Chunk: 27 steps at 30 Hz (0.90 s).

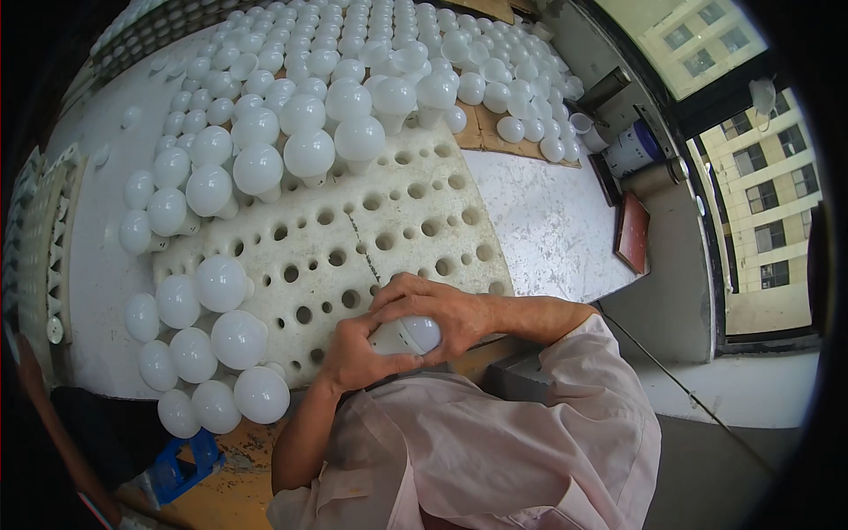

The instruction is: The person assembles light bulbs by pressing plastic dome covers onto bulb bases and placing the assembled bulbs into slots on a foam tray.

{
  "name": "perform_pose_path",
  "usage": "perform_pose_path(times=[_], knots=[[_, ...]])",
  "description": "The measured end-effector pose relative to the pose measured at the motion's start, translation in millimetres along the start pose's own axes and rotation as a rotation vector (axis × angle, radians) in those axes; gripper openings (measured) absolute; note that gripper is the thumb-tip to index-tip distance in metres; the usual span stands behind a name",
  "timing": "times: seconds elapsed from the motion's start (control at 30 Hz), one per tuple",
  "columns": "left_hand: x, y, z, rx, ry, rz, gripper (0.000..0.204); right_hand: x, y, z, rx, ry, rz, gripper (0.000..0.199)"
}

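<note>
Close to my body, a white LED light bulb lies between my two hands. My left hand is closed around it from the left. Over its top and right side curls my right hand. Beneath and beyond them is a white foam board with rows of holes. White bulbs stand upright in its far rows, and another cluster of bulbs fills its near left corner. The middle holes hold nothing.
Many white domes crowd the far table on brown cardboard. At right are a dark red box, a white tub and a window. Another foam board stands far left, near another person's arm and a blue stool.
</note>
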State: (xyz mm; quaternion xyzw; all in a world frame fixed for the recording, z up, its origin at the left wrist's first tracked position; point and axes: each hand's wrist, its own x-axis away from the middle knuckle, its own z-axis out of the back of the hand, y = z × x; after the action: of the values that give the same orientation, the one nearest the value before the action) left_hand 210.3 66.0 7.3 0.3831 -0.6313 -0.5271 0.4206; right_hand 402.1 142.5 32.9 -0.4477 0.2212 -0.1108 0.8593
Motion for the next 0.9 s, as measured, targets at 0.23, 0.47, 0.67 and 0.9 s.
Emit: perform_pose_path(times=[0.23, 0.47, 0.67, 0.9], knots=[[-1, 4, 1, -0.066, -0.066, 0.003, 0.051, 7, 13, -11, -0.085, 0.07, 0.161, 0.053], [-5, 0, 6, -0.064, -0.054, 0.007, 0.051, 3, 18, -12, -0.124, 0.081, 0.056, 0.052], [-3, -4, 16, 0.396, -0.087, 0.191, 0.038, -8, 10, -11, -0.159, 0.238, -0.013, 0.071], [9, -5, -1, 0.408, 0.182, -0.008, 0.05, -7, 7, 14, -0.212, 0.23, -0.195, 0.076]])
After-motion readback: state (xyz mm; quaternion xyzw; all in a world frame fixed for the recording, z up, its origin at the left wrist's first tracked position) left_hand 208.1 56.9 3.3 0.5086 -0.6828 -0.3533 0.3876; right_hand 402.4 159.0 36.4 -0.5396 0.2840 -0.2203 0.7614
